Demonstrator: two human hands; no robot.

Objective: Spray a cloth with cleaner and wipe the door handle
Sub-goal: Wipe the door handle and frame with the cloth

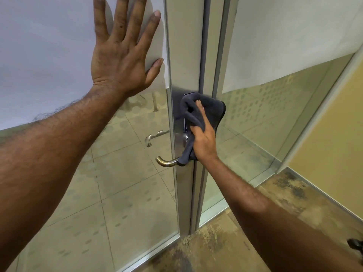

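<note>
Frosted glass door [59, 55] and its metal frame [184, 55] are filling your view. Your left hand [121, 54] is lying flat on the glass near the frame edge, fingers spread wide, holding nothing. Your right hand [204, 140] is pressing a grey cloth [212, 108] against the lock plate [177, 103], fingers gripping its folds just above the door handle [167, 161]. No writing is readable.

L hand [119, 55] flat on door glass [49, 55], upper left; R hand [204, 142] pressing cloth [202, 112] on lock plate, above handle [167, 162]
</note>
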